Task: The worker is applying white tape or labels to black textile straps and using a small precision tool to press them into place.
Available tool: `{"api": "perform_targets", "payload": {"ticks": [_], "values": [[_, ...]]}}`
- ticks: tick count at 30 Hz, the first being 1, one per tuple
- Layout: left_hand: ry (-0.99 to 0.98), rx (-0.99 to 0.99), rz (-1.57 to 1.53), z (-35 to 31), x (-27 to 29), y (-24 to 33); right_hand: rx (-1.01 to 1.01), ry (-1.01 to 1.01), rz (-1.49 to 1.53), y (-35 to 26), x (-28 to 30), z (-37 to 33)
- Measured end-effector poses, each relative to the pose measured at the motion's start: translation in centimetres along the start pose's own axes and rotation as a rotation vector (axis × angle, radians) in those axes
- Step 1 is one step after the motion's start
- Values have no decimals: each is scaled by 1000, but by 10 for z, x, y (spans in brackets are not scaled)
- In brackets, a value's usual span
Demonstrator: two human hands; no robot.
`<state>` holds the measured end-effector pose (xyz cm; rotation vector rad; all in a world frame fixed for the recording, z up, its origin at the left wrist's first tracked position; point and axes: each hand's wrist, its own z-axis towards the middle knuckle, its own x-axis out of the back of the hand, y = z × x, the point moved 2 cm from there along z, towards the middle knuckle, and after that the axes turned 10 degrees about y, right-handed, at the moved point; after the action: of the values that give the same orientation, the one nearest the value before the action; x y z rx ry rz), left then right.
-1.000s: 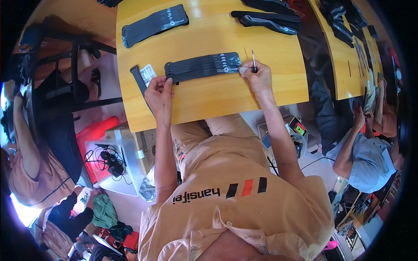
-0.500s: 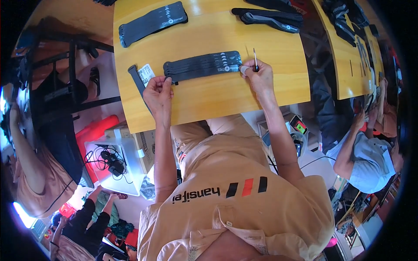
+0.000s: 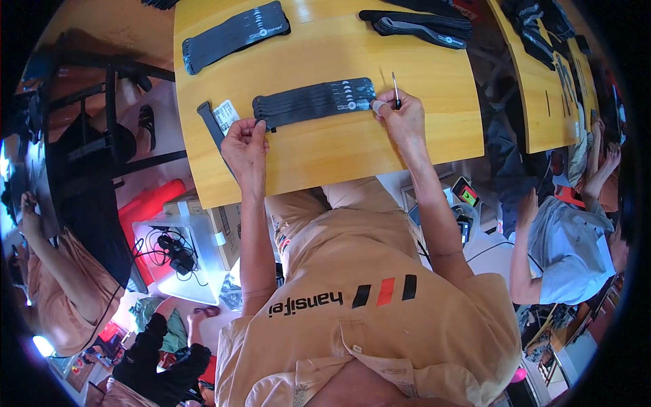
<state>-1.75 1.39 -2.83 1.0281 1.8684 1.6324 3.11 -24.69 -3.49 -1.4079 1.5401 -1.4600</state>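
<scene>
A fanned stack of black straps (image 3: 308,102) with pale print lies crosswise on the wooden table before me. At its left end, the thumb and fingers of my left hand (image 3: 245,150) pinch the lowest strap, beside a small black tab. My right hand (image 3: 405,123) is closed at the opposite end, fingertips touching the strap edge, a white wrap around one finger. From that hand rises a slim pointed metal tool (image 3: 395,88) with a dark lower part; its exact kind is unclear. A single dark strap (image 3: 211,122) with a white label (image 3: 225,117) runs partly behind my left hand.
More black straps (image 3: 237,35) lie at the far left of the table (image 3: 325,159), and a folded bundle (image 3: 420,30) at the far right. Below left stands a translucent bin (image 3: 203,271) with black cables. Other people sit at both sides; another table (image 3: 542,129) is at right.
My hands and the strap stack stay almost in place, with the view shifted slightly. At both sides, the other people's arms have moved.
</scene>
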Motion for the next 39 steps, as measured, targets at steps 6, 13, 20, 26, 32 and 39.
{"api": "perform_targets", "payload": {"ticks": [6,13,20,26,32,39], "values": [[16,-27,27,2,1,-2,4,3,-41,-2,-1,0],[15,-37,46,4,0,-6,9,1,-67,-6,1,-1],[41,-51,71,2,2,-3,41,-10,-36,0,0,0],[34,-21,71,2,-1,-2,25,-5,-88,-6,2,-2],[44,-36,88,2,-1,-2,29,4,-116,-7,1,-2],[61,-70,129,2,-2,0,34,28,-118,-4,0,0]]}}
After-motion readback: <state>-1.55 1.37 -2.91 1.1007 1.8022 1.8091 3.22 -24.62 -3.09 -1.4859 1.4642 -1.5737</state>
